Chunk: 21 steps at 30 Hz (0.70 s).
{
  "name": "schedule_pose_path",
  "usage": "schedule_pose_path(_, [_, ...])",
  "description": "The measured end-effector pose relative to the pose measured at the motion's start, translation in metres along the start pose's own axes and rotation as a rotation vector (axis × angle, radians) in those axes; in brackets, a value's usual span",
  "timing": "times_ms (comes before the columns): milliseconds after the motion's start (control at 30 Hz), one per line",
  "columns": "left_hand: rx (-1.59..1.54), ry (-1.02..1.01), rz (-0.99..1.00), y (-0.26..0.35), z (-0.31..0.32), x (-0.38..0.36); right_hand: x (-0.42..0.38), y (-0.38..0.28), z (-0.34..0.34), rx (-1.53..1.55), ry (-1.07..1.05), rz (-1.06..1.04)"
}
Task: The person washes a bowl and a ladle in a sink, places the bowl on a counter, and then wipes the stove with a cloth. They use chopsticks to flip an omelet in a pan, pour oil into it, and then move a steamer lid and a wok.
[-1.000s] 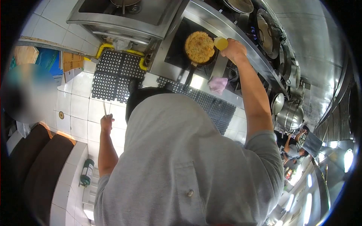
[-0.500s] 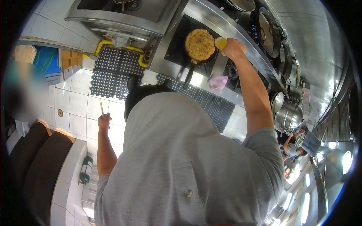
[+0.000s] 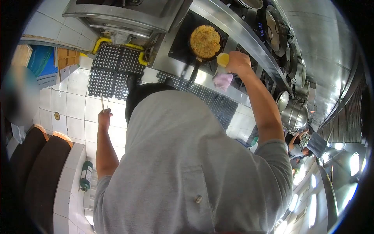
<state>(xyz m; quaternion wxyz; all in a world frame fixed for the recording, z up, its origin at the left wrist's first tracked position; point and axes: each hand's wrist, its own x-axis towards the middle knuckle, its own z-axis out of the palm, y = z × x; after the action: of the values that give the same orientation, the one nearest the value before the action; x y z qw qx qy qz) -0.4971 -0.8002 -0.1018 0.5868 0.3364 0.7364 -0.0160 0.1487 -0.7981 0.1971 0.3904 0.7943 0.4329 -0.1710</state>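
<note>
My right hand (image 3: 238, 63) is wrapped around a yellow bottle (image 3: 223, 59), whose exact kind I cannot make out, just off the right side of the frying pan (image 3: 193, 73). A round golden-brown omelette-like cake (image 3: 205, 41) fills most of the pan, which sits on the stove with its black handle toward my body. Beside the pan handle, below my right hand, lies a crumpled pinkish cloth (image 3: 223, 81) on the stove's front edge. Low at my left side, over the tiled floor, my left hand (image 3: 104, 117) grips chopsticks (image 3: 102, 103).
A steel counter unit (image 3: 124, 19) stands left of the stove. Black perforated mats (image 3: 115, 72) cover part of the floor. Pots and pans (image 3: 294, 113) line the right side. Farther off at right, another person (image 3: 298, 146) works. A green cylinder (image 3: 86, 175) stands at left.
My right hand with the yellow bottle has drawn back from the pan's edge, toward my body. My left hand still holds the chopsticks. The view has shifted slightly.
</note>
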Motion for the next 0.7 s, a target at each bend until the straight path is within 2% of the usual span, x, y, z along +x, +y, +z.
schedule_pose_path(233, [-0.03,0.022,0.07,0.004,-0.005,0.008,-0.016,-0.027,-0.002,-0.042,-0.012,-0.112])
schedule_pose_path(400, [-0.002,0.035,0.011,-0.015,-0.004,0.006,-0.02,-0.039,-0.009,0.009,0.013,-0.154])
schedule_pose_path(467, [-0.021,0.016,0.012,-0.027,-0.006,0.005,-0.021,-0.043,-0.013,0.028,0.086,-0.188])
schedule_pose_path(700, [-0.026,0.025,-0.039,-0.033,-0.005,-0.011,-0.014,-0.054,-0.024,0.053,0.166,-0.241])
